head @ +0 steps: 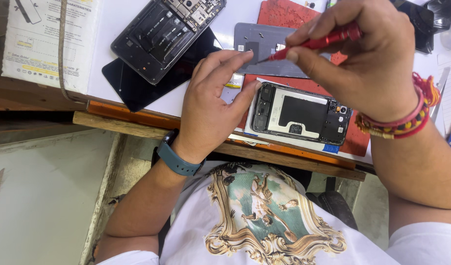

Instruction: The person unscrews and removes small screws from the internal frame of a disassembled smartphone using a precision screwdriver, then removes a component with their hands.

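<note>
An opened phone [300,114] with its back cover off lies on a red mat [355,141] near the bench's front edge. My left hand [212,100] rests beside the phone's left end, thumb against its frame, fingers curled with the index fingertip raised toward the tool's tip. My right hand [363,56] hovers above the phone, pinching a red screwdriver [317,42] whose thin tip points left at my left index finger. A grey back cover [264,48] lies just behind the phone, partly hidden by my hands.
A second opened phone [167,33] lies on a black screen panel [137,86] at the back left. A white printed sheet [46,41] with a brown cord [62,54] over it sits far left. The wooden bench edge [137,128] runs below.
</note>
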